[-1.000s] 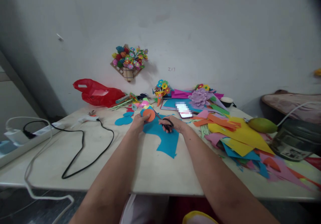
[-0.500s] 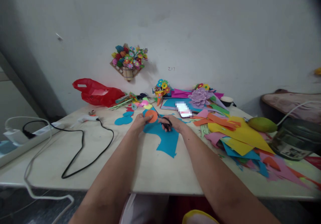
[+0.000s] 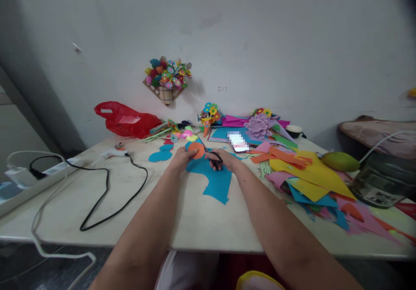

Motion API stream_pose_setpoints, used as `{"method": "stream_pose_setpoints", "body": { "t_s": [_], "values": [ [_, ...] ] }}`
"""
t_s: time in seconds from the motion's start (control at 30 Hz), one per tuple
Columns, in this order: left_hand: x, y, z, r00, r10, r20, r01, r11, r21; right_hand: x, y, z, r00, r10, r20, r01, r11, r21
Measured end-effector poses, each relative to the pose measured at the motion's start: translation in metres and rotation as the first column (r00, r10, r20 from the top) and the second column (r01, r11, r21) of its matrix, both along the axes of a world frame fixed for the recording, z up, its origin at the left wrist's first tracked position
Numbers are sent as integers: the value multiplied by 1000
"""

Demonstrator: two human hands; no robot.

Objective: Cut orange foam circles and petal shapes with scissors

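Observation:
My left hand (image 3: 183, 158) is closed, its thumb pressing an orange circle (image 3: 196, 150) flat against a blue craft sheet (image 3: 218, 181). The sheet has a curved notch along its lower left side. In my right hand (image 3: 224, 159) are black-handled scissors (image 3: 216, 161), fingers wrapped round the loops. Their blades point up and left, close beside the orange circle's right edge; whether they bite into the blue sheet I cannot make out. Cut blue circles (image 3: 160, 154) lie on the table to the left of my left hand.
Coloured sheets and scraps (image 3: 312, 175) pile up at the right, near a mango (image 3: 340, 161) and a dark jar (image 3: 385, 181). A phone (image 3: 238, 141) lies behind my right hand. A glue gun (image 3: 113, 152) with a black cord and a red bag (image 3: 126, 121) are at the left.

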State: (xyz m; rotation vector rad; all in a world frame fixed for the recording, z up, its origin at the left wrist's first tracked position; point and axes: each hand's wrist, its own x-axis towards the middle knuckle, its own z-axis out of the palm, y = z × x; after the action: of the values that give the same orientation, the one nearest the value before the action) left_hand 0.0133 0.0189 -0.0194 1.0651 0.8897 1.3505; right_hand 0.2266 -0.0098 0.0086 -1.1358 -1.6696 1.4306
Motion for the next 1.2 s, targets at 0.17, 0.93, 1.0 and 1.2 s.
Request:
{"method": "stream_pose_setpoints", "body": {
  "t_s": [0.17, 0.93, 1.0, 1.2],
  "values": [
    [2, -3, 3, 1000, 16, -12, -16, 1000, -16, 0, 2, -3, 1000, -5, 10, 5, 1000, 11],
    [-1, -3, 3, 999, 34, 17, -34, 999, -20, -2, 1, -2, 1000, -13, -6, 13, 999, 38],
    [-2, -3, 4, 999, 42, 25, -41, 999, -21, -2, 1, -2, 1000, -11, -1, 11, 999, 32],
    [-3, -8, 8, 1000, 22, 5, -21, 999, -34, -1, 2, -3, 1000, 12, 11, -13, 999, 41]
  ]
}}
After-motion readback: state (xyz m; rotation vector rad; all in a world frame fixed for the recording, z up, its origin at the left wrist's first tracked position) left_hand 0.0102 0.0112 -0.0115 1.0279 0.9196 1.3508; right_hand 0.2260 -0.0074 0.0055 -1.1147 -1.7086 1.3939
